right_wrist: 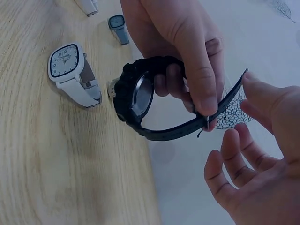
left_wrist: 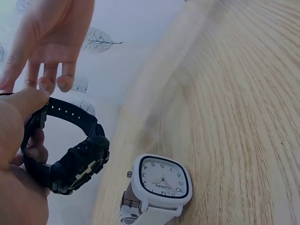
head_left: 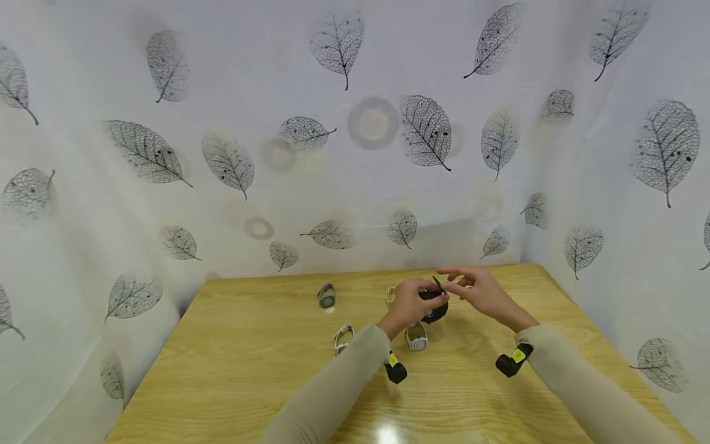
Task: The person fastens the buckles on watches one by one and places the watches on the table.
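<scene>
A black wristwatch [head_left: 434, 313] with a chunky case is held above the table by my left hand [head_left: 409, 303]. The left thumb and fingers pinch its strap at the buckle, and in the right wrist view the strap [right_wrist: 176, 131] forms a closed loop with its free end sticking out. My right hand [head_left: 485, 295] is at that free end. Its thumb [right_wrist: 262, 91] touches the strap tip, while the other fingers are spread and loosely bent. Below the black watch, a white square-faced watch [left_wrist: 164, 180] lies on the table.
On the wooden table [head_left: 249, 370], a grey watch [head_left: 326, 297] lies at the back and another white watch [head_left: 343, 338] by my left forearm. A pale watch [head_left: 390, 297] is partly hidden behind my left hand. A leaf-print curtain [head_left: 355, 185] surrounds the table's back and sides.
</scene>
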Demonstrator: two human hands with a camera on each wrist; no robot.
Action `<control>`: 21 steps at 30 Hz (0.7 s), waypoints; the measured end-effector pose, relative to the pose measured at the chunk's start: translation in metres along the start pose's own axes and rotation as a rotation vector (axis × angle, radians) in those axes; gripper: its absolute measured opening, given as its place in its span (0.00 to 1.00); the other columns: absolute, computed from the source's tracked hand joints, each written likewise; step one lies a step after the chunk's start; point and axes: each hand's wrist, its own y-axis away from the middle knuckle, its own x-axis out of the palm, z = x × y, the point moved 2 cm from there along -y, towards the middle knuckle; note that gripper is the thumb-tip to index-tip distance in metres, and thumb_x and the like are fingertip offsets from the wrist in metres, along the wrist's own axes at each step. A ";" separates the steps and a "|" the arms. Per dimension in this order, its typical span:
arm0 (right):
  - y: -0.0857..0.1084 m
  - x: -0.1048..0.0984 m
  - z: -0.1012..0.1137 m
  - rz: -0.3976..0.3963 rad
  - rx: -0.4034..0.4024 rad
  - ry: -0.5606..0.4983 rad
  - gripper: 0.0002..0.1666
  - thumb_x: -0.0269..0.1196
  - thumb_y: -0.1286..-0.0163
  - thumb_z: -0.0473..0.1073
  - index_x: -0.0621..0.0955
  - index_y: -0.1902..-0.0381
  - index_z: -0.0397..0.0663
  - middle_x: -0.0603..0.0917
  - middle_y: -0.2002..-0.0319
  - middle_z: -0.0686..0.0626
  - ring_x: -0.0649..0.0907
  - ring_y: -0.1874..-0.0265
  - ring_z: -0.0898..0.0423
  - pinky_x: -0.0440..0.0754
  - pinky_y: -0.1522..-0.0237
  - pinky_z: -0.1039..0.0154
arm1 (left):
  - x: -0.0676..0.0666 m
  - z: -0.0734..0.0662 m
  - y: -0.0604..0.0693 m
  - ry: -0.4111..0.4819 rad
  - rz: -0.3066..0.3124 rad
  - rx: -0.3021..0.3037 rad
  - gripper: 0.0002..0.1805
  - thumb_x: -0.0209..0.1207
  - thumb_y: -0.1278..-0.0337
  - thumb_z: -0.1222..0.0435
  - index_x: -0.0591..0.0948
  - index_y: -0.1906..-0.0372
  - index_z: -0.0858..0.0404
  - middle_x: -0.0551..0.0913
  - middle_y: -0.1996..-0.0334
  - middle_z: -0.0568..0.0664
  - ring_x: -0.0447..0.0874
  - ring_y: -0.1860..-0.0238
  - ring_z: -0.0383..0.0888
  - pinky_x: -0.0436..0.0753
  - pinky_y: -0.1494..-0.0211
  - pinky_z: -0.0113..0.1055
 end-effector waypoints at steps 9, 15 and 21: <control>-0.007 0.005 0.007 0.062 -0.057 0.086 0.18 0.65 0.24 0.49 0.85 0.42 0.47 0.83 0.47 0.44 0.83 0.62 0.50 0.83 0.66 0.57 | -0.001 0.001 0.003 -0.061 0.006 0.053 0.11 0.70 0.36 0.57 0.91 0.56 0.60 0.89 0.59 0.47 0.84 0.61 0.36 0.81 0.59 0.23; -0.004 0.004 0.007 0.056 -0.083 0.045 0.16 0.63 0.22 0.45 0.83 0.42 0.45 0.85 0.48 0.42 0.84 0.62 0.54 0.84 0.66 0.59 | -0.005 0.009 0.008 -0.024 0.020 0.067 0.12 0.70 0.36 0.59 0.90 0.51 0.58 0.88 0.56 0.45 0.83 0.59 0.34 0.82 0.57 0.24; 0.000 0.002 0.006 0.069 -0.071 -0.043 0.17 0.60 0.20 0.41 0.80 0.40 0.38 0.85 0.50 0.39 0.86 0.59 0.49 0.87 0.61 0.60 | -0.009 0.013 0.010 -0.041 -0.003 0.090 0.14 0.72 0.39 0.60 0.90 0.50 0.58 0.89 0.55 0.45 0.82 0.63 0.30 0.82 0.60 0.22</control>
